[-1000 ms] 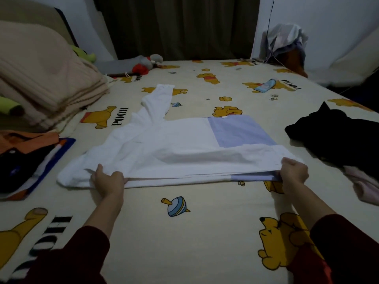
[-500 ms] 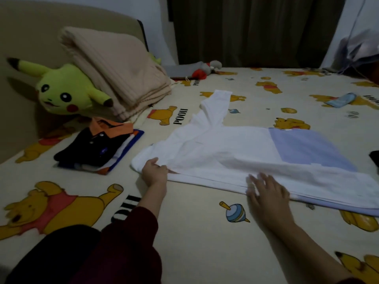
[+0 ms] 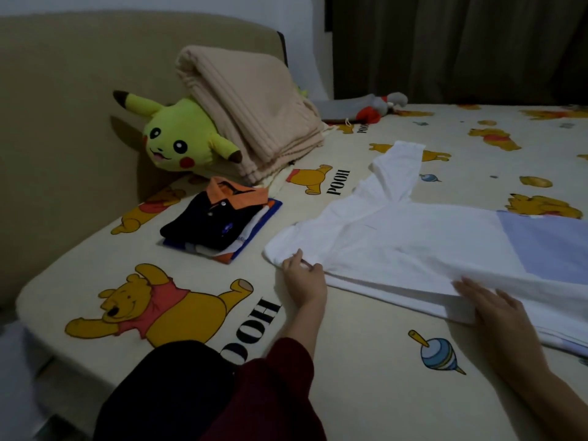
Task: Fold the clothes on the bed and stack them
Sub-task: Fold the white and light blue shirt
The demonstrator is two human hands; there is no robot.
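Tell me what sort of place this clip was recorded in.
Most likely a home bedroom: the clothes lie on a bed with a cartoon-bear sheet, a padded headboard stands behind a yellow plush toy, and dark curtains hang at the back.

Dim room: beige padded headboard (image 3: 79, 74), white wall (image 3: 299, 14), dark drawn curtains (image 3: 461, 43) behind.

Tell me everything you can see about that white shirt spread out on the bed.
The white shirt looks like thin, slightly creased cotton, with a pale blue panel at its right. It lies flat on the cartoon-print bed sheet, already folded over lengthwise so layered edges show along the near side. One long sleeve sticks out toward the far side. The left hand pinches its near left corner; the right hand rests flat on the near folded edge. Its right end runs out of view.
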